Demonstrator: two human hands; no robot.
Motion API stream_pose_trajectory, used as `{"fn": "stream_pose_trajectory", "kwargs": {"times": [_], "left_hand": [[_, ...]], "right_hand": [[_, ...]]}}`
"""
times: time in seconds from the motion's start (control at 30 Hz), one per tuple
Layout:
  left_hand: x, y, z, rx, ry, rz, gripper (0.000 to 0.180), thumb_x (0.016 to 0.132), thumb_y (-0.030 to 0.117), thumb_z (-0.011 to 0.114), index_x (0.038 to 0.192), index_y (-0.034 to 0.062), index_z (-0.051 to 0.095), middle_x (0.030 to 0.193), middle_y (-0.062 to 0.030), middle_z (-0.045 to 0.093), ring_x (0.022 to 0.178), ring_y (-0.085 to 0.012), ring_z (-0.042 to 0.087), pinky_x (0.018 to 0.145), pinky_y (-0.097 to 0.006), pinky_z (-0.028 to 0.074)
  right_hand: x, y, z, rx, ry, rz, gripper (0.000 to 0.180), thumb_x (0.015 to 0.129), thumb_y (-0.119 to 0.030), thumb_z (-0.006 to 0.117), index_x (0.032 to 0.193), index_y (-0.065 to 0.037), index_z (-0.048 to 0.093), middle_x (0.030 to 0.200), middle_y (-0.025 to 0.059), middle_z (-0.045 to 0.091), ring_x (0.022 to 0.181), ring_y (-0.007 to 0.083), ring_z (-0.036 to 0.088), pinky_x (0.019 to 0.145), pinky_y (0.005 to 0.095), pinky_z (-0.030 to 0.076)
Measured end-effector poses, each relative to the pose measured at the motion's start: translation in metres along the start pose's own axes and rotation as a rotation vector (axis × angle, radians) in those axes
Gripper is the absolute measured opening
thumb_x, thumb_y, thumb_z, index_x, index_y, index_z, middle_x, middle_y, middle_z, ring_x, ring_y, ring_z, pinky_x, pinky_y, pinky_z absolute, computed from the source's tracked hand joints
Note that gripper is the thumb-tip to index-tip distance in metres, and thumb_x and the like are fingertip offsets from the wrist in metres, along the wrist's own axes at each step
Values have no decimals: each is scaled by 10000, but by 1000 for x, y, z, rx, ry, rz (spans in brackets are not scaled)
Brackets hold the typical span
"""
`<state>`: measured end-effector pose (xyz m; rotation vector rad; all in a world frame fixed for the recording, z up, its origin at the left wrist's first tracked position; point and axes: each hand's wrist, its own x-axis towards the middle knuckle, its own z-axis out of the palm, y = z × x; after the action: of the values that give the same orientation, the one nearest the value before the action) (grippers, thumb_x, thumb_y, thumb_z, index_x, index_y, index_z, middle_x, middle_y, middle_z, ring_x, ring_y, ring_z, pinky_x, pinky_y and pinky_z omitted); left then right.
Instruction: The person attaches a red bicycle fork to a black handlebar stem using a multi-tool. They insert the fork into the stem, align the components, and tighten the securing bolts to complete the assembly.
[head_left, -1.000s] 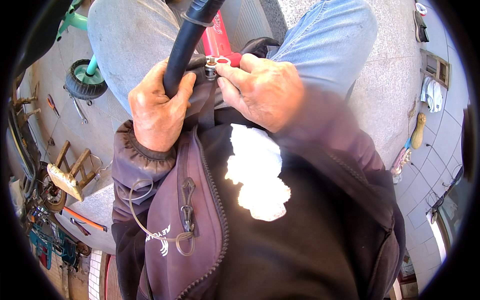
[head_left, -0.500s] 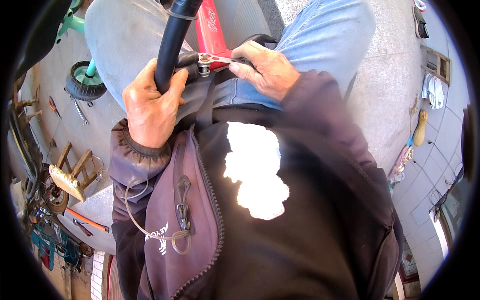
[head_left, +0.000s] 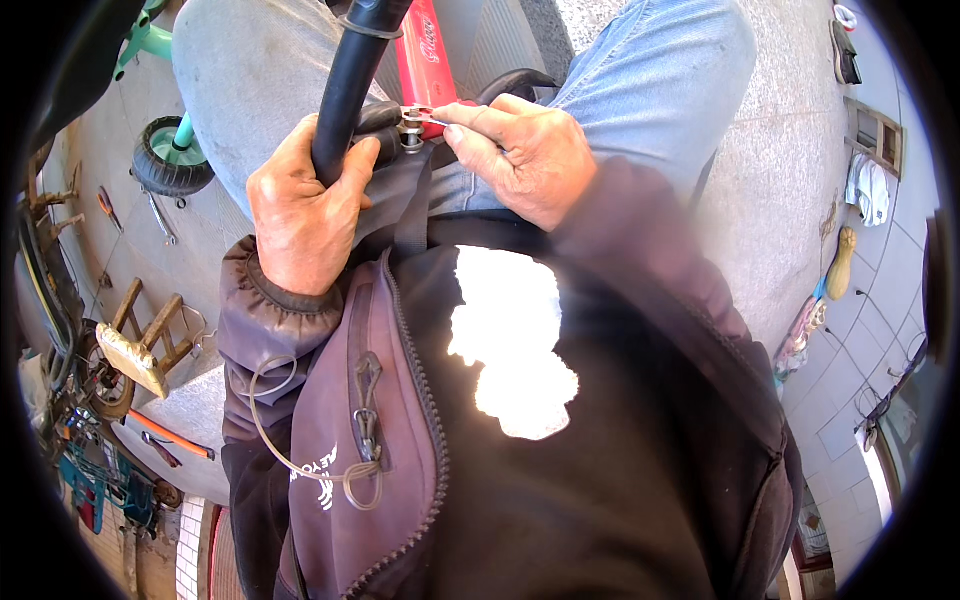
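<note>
My left hand (head_left: pixel 300 225) is closed round a thick black tube (head_left: pixel 352 95) that slants up between my knees. Beside its thumb a dark rounded piece (head_left: pixel 377 128) carries a metal bolt (head_left: pixel 411 142). My right hand (head_left: pixel 530 160) pinches the end of a small silver spanner (head_left: pixel 417 113), whose head sits on the bolt. Most of the spanner's handle is hidden behind my fingers. A red frame tube (head_left: pixel 424 65) with white lettering runs away just behind the bolt.
On the floor to the left are a small black wheel (head_left: pixel 172 158) with a green hub, a loose spanner (head_left: pixel 161 220), a screwdriver (head_left: pixel 108 208) and a wooden stool (head_left: pixel 140 350). A bicycle wheel (head_left: pixel 108 375) stands beyond. Shoes (head_left: pixel 846 55) lie at the far right.
My right hand has shifted left toward the bolt and turned, swinging the spanner so that less of it shows. The left hand keeps its hold on the black tube.
</note>
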<state>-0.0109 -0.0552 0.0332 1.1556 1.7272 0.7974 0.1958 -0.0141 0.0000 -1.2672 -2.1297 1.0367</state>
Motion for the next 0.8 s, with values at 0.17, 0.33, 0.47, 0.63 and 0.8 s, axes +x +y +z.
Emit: {"fn": "stream_pose_trajectory", "kwargs": {"times": [0.17, 0.33, 0.47, 0.63, 0.8], "left_hand": [[0, 0, 0, 1, -1, 1, 311, 885, 71, 698, 1183, -1, 651, 776, -5, 615, 594, -44, 531, 524, -188, 460], [0, 0, 0, 9, -4, -5, 317, 882, 79, 702, 1186, 0, 653, 786, -9, 621, 596, -46, 531, 525, -191, 462], [0, 0, -1, 15, -2, 4, 324, 880, 85, 705, 1188, -1, 653, 805, -14, 632, 599, -47, 533, 527, -196, 465], [0, -1, -1, -10, 0, 4, 327, 879, 84, 706, 1190, -2, 652, 820, -16, 639, 602, -48, 536, 530, -197, 470], [0, 0, 0, 17, -7, -2, 327, 881, 74, 702, 1196, 0, 648, 823, -16, 640, 607, -46, 535, 530, -194, 475]], "right_hand": [[2, -22, -9, -146, -30, -33, 268, 880, -337, 652, 1038, -129, 712, 772, 117, 648, 691, 287, 659, 601, 386, 531], [5, -33, -9, -278, -48, -50, 300, 879, -354, 653, 1028, -98, 701, 760, 124, 644, 676, 272, 661, 582, 380, 532], [6, -47, -11, -363, -103, -19, 323, 887, -366, 641, 1016, -76, 696, 756, 130, 648, 683, 262, 664, 581, 379, 537], [9, -49, -12, -379, -107, -27, 315, 894, -367, 631, 994, -75, 695, 745, 127, 648, 688, 262, 664, 587, 384, 540], [6, -41, -9, -366, -49, -55, 266, 888, -328, 640, 993, -92, 701, 732, 102, 647, 683, 241, 662, 568, 373, 538]]}}
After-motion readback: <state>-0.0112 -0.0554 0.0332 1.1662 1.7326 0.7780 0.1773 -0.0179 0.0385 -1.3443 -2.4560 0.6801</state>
